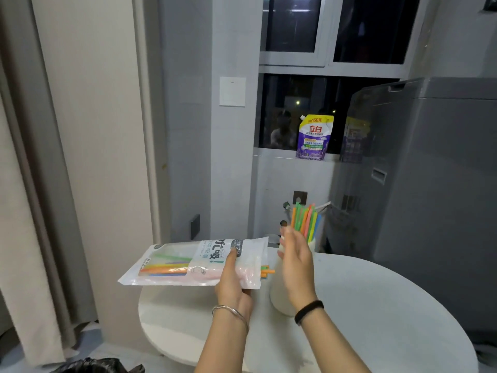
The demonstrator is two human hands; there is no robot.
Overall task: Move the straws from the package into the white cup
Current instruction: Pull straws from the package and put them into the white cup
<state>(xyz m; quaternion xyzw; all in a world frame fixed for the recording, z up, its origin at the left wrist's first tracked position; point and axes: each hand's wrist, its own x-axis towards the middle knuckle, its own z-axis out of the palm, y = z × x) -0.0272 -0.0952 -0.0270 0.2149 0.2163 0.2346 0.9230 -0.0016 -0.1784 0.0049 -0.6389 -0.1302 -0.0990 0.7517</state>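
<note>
My left hand (231, 281) grips the clear straw package (188, 262) near its open right end and holds it flat above the round white table (376, 305). Several coloured straws lie inside it, and a few orange and green tips (267, 271) poke out of the opening. The tall white cup (279, 292) stands on the table just right of the package, largely hidden behind my right hand (294, 262). A bunch of coloured straws (305, 219) sticks upright out of the cup. My right hand is beside those straws with fingers spread and blurred, holding nothing.
A grey washing machine (419, 168) stands behind the table at the right. A purple detergent pouch (314, 137) sits on the window sill. A curtain (35, 157) and a wall close the left side. The table edge runs near my forearms.
</note>
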